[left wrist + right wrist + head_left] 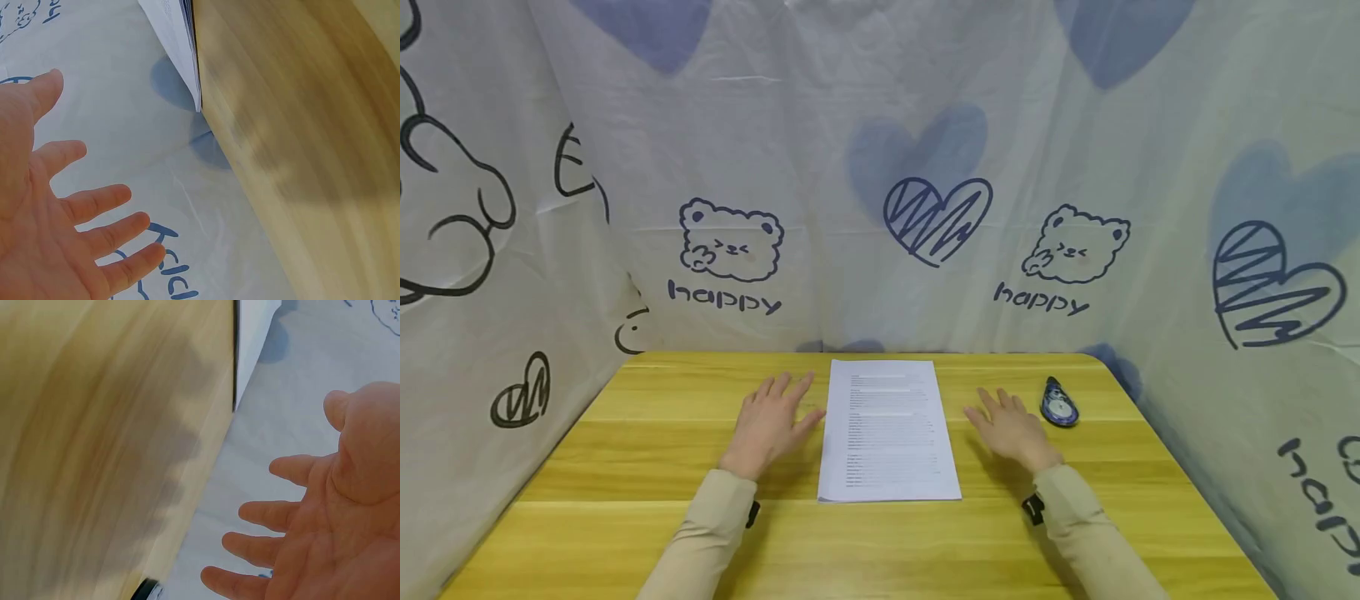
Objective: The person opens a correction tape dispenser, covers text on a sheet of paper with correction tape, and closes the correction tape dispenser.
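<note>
A stack of printed paper sheets [891, 433] lies on the wooden table between the two hands; the left wrist view shows the edge of the stack [181, 50]. Just left of the paper hovers my left hand [769, 427], palm down, fingers spread, holding nothing. On the other side my right hand [1011, 429] is likewise spread above the table, apart from the paper. To its right rests a small teardrop-shaped object [1059, 403], dark blue with a pale round patch, perhaps a correction tape dispenser. Both palms show bare in the wrist views, with the right hand [312, 519] seen from below.
The yellow wood-grain table [887, 550] ends at a back edge against a white cloth curtain [850, 275] printed with hearts and bears. Cloth also hangs along the left and right sides. Dark wrist devices [1033, 508] sit at the sleeve cuffs.
</note>
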### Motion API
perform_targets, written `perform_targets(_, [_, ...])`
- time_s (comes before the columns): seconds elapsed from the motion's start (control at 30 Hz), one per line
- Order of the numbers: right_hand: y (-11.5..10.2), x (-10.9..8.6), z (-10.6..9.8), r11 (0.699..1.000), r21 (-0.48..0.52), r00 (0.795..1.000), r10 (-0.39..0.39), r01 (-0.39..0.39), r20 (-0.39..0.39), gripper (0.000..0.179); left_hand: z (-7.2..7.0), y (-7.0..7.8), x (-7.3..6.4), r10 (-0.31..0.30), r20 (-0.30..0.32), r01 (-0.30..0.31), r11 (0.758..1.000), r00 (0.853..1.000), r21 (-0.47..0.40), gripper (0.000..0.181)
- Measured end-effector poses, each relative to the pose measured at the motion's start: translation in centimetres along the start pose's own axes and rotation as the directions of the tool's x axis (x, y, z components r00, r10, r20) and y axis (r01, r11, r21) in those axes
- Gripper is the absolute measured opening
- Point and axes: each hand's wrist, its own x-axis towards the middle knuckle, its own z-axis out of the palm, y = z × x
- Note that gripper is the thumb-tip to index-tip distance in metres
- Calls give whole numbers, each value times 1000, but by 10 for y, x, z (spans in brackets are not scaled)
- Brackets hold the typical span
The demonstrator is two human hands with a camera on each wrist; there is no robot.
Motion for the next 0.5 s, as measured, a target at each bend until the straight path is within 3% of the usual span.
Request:
perform_targets(0.23, [16, 4, -9, 1000, 11, 1000, 13, -13, -1, 78, 5, 0, 2, -14, 10, 14, 1000, 1000, -10, 67])
perform_targets(0.37, [25, 9, -12, 1000, 2, 999, -24, 24, -39, 76, 7, 1, 3, -15, 9, 15, 1000, 1000, -6, 66])
perform_targets(0.5, [36, 18, -12, 1000, -2, 998, -14, 14, -64, 71, 6, 4, 4, -12, 9, 12, 1000, 1000, -9, 66])
